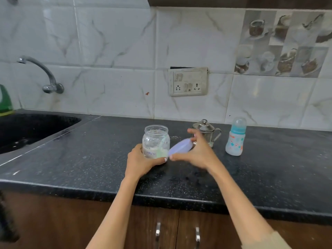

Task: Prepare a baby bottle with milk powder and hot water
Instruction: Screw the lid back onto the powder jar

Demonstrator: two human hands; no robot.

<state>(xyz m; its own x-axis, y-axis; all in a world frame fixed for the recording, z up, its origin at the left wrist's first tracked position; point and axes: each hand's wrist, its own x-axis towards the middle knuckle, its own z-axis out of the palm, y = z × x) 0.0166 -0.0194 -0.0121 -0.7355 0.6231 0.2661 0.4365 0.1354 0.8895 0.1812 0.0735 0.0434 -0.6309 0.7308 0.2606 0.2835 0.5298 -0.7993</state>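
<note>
- The left hand [139, 161] is wrapped round the lower part of a clear, round glass jar [156, 141] with an open mouth, which stands upright on the black speckled stone table [89, 159]; a pale powder lies in the bottom of the jar
- The right hand [195, 151] grips a pale lilac round plastic lid [180, 147] by its rim between thumb and fingers, tilted and blurred, just to the right of the jar and off its mouth
- Behind the right hand, partly hidden by its fingers, stands a small stainless steel pot [206, 130] with a knobbed lid and a side handle
- Further right of that hand, well apart from it, a white baby bottle [235, 140] with a teal collar and clear cap stands upright on the table, cap on
- Far to the left of the left hand a dark sink [27, 130] is set into the table under a curved metal wall tap [43, 74]
</note>
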